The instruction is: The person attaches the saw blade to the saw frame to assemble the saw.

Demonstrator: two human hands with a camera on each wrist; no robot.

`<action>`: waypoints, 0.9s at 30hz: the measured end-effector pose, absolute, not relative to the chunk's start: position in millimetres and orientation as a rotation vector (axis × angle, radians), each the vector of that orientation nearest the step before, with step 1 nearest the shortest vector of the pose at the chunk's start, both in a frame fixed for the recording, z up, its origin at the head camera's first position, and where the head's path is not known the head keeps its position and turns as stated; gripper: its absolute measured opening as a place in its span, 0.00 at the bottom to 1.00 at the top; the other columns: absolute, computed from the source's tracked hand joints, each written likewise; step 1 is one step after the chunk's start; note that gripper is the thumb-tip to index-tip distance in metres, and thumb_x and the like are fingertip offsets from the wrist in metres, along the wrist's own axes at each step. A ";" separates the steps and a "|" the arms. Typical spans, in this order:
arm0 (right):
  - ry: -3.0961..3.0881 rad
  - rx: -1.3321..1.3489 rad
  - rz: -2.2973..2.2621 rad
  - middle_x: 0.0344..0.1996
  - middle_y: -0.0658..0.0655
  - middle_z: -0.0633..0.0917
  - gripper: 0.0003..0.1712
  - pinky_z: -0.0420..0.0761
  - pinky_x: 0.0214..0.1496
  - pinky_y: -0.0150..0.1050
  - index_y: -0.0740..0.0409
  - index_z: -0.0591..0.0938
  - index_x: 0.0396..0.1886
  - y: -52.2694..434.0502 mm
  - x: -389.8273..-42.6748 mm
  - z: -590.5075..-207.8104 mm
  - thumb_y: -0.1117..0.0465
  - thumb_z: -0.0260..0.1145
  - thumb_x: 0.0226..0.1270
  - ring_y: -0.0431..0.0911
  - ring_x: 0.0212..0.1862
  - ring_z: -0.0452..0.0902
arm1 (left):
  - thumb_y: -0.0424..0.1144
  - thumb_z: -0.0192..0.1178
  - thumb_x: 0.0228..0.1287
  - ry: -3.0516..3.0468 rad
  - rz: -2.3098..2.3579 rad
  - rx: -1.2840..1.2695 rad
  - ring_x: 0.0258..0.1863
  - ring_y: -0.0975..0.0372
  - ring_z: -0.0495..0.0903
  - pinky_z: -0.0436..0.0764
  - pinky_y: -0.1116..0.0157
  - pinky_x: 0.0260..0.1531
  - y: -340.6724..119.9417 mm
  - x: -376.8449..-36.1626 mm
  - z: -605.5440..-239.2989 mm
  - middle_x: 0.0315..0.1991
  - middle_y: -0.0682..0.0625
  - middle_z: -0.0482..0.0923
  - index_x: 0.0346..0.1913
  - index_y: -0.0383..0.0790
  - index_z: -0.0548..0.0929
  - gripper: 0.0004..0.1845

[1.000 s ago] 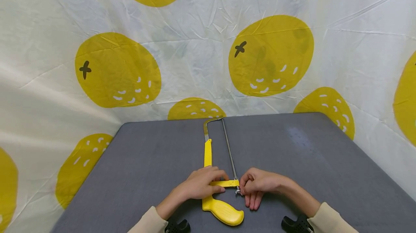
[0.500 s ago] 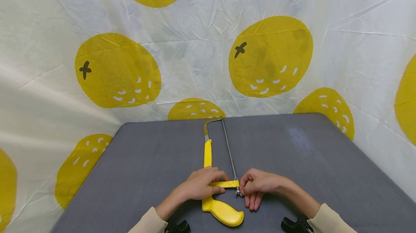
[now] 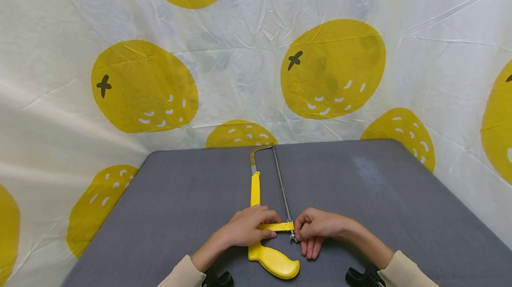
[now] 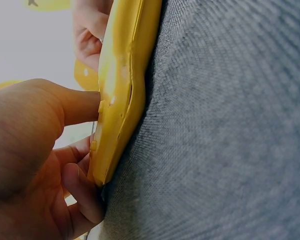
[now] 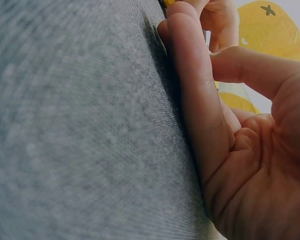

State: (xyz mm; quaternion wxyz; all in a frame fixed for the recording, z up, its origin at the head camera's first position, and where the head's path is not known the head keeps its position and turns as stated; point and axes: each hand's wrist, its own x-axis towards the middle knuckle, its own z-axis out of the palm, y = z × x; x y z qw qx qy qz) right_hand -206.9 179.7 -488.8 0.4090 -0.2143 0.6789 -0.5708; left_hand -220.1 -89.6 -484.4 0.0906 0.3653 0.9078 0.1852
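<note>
On the grey table (image 3: 360, 198), both hands grip an unlabelled yellow hacksaw (image 3: 260, 216).

Your saw (image 3: 260, 216) has a glossy, smooth yellow plastic handle (image 3: 274, 261) and a thin grey metal blade (image 3: 282, 185). The table (image 3: 180, 207) wears matt grey woven cloth. Behind hangs a creased, slightly shiny sheet (image 3: 240, 56).
</note>
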 end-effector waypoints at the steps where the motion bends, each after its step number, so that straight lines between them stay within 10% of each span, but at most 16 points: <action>1: 1.711 -0.537 -1.438 0.24 0.56 0.89 0.05 0.85 0.26 0.35 0.65 0.80 0.37 179.8 -207.1 -488.9 0.70 0.59 0.66 0.39 0.22 0.87 | 0.54 0.64 0.71 2.697 0.551 1.086 0.34 0.73 0.71 0.70 0.71 0.31 -89.6 -220.2 -484.2 0.36 0.66 0.74 0.55 0.67 0.83 0.12; 27: 1.706 -0.571 -1.432 0.24 0.56 0.89 0.05 0.86 0.27 0.35 0.67 0.80 0.38 181.2 -208.0 -488.3 0.70 0.59 0.67 0.39 0.23 0.87 | 0.55 0.64 0.71 2.702 0.557 1.093 0.34 0.73 0.71 0.70 0.71 0.31 -90.1 -220.6 -485.4 0.36 0.65 0.74 0.55 0.68 0.83 0.12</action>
